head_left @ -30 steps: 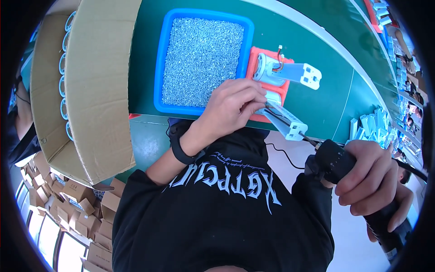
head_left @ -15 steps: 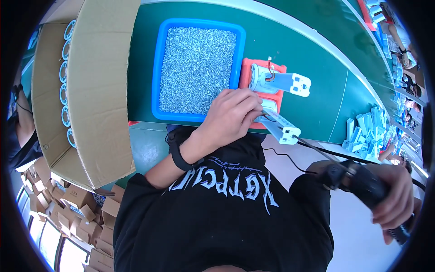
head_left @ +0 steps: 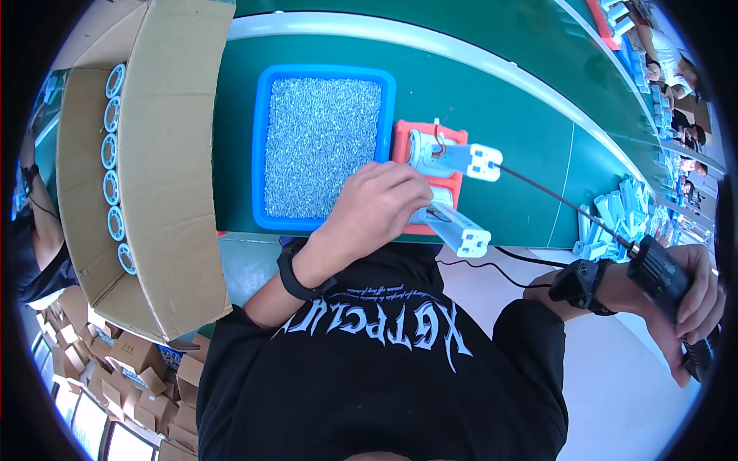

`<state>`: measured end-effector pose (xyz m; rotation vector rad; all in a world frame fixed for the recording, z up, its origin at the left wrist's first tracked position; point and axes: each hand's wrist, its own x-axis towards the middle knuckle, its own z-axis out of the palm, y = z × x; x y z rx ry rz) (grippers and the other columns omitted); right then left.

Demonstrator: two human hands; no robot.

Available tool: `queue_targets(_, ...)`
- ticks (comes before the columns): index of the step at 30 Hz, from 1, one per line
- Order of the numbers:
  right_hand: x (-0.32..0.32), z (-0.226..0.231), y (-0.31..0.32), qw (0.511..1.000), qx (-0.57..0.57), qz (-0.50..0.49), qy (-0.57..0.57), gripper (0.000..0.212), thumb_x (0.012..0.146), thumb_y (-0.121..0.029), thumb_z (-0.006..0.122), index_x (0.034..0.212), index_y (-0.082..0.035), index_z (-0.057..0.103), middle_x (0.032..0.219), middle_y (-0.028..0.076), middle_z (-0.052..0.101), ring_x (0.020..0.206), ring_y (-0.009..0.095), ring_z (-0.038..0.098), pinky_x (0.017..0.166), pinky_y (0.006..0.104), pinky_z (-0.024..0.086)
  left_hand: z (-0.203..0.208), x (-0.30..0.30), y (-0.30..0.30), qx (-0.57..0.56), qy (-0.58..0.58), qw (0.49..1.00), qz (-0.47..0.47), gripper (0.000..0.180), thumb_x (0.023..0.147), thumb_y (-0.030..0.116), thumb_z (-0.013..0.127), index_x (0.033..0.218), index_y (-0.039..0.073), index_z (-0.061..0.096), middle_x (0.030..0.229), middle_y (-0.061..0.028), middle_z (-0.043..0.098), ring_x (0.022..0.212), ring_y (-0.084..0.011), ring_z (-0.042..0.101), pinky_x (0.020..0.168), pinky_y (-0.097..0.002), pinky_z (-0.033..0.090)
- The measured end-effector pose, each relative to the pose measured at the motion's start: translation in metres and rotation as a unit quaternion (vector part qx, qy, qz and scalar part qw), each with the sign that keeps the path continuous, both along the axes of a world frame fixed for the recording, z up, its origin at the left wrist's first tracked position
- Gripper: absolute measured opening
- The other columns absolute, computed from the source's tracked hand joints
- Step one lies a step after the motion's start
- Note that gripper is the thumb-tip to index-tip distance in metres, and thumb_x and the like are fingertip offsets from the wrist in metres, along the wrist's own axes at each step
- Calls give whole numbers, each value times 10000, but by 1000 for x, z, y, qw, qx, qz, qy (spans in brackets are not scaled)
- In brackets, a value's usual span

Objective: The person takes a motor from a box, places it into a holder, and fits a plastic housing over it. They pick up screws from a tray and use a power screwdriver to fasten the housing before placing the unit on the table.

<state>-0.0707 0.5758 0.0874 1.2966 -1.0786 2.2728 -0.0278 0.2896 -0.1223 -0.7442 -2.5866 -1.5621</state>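
Observation:
My right hand (head_left: 696,296) is wrapped round a black electric screwdriver (head_left: 659,273). Its long thin bit reaches left to the end of the upper white plastic housing (head_left: 483,161). That housing stands in a red fixture (head_left: 401,138), with a short brown wire and small connector at its base. A second white housing (head_left: 465,237) tilts out of the fixture's nearer seat. Beside its base, my left hand (head_left: 380,201) has its fingers pinched together. What lies between the fingertips is hidden. Under that hand's near side runs the blue tray (head_left: 260,154) of small silver screws (head_left: 323,138).
A tall open cardboard box (head_left: 177,177) at left holds several white rings (head_left: 110,151). White housings lie heaped (head_left: 615,219) at the green table's (head_left: 523,207) right. A black cable (head_left: 500,273) hangs near my right wrist. Cardboard boxes (head_left: 142,346) pile up at lower left; other people sit far right.
The screwdriver has risen, and its bit tip has gone from the nearer housing to the upper one. My left hand stays pinched near the nearer housing. The whole view has shifted slightly.

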Motion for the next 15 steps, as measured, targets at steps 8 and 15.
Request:
queue_targets(8, -16, -18, -6, 998, 53, -11, -11, 410, 658, -465, 788, 690, -116, 576, 590, -31, 603, 459, 73, 594, 499, 193, 558, 9, -30, -3, 241, -80, 966, 48, 199, 723, -57, 679, 894, 37, 715, 884, -66, 672, 713, -157, 641, 600, -241, 492)
queue_targets(15, -30, -35, -7, 999, 19, -15, -43, 442, 659, -435, 792, 832, -92, 573, 607, -12, 612, 446, 87, 595, 488, 206, 564, 2, -34, 15, 361, -159, 919, 22, 185, 743, -69, 663, 894, 27, 707, 863, -71, 687, 738, -157, 646, 643, -260, 507)
